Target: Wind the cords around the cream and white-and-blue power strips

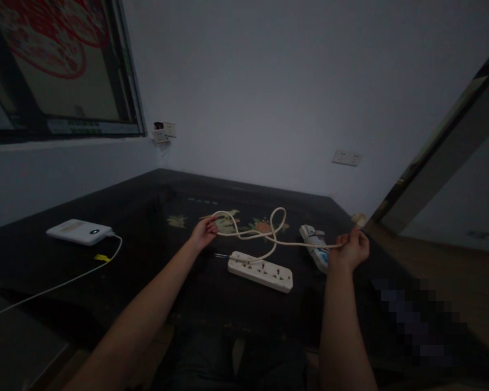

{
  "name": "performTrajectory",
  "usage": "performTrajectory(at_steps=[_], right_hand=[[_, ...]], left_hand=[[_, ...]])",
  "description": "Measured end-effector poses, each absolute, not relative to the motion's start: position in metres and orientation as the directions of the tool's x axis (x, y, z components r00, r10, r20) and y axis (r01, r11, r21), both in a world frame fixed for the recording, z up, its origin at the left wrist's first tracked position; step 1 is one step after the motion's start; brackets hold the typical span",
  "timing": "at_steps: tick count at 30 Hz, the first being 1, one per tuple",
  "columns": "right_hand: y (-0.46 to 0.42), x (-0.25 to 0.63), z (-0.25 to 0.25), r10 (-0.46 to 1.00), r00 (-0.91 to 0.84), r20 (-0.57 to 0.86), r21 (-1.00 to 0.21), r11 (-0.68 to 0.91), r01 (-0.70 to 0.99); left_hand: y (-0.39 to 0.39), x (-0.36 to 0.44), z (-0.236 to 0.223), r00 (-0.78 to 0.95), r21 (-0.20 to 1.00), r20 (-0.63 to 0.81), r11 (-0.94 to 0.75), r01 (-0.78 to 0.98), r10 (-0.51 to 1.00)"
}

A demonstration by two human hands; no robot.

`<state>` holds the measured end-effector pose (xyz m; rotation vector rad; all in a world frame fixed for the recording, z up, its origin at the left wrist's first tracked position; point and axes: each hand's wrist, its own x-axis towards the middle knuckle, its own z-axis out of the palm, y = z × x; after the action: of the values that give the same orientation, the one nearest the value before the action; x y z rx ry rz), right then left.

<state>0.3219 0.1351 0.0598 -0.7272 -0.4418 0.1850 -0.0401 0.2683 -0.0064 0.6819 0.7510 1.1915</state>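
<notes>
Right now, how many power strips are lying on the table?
2. The first power strip lies partly under the looped cable; the second power strip lies just left of the right hand, its near end possibly hidden.

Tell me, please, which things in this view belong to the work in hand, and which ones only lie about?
In the work:
- pale cord, held by the left hand and right hand
- plug, by the right hand
- nearer power strip, where the cord leads

Just lying about:
- other power strip
- white device with thin cable
- yellow scrap
</notes>
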Motion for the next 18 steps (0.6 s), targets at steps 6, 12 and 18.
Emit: performTrajectory(at_steps=[6,12,18], right_hand=[[0.14,0.312,0.059,0.335,0.876,0.345,-0.684,0.73,-0.01],[0.136,0.316,0.064,0.277,0.895,0.351,-0.669,0.742,0.033],[0.133,0.329,0.061,0.17,0.934,0.316,-0.661,0.746,0.088]], left_hand=[[0.259,-0.039,0.001,0.161,0.902,-0.075,0.136,-0.411,0.984],[0.246,-0.036,0.01,0.184,0.964,-0.02,0.068,-0.257,0.983],[0.252,-0.038,0.006,0.176,0.944,-0.06,0.113,-0.31,0.983]])
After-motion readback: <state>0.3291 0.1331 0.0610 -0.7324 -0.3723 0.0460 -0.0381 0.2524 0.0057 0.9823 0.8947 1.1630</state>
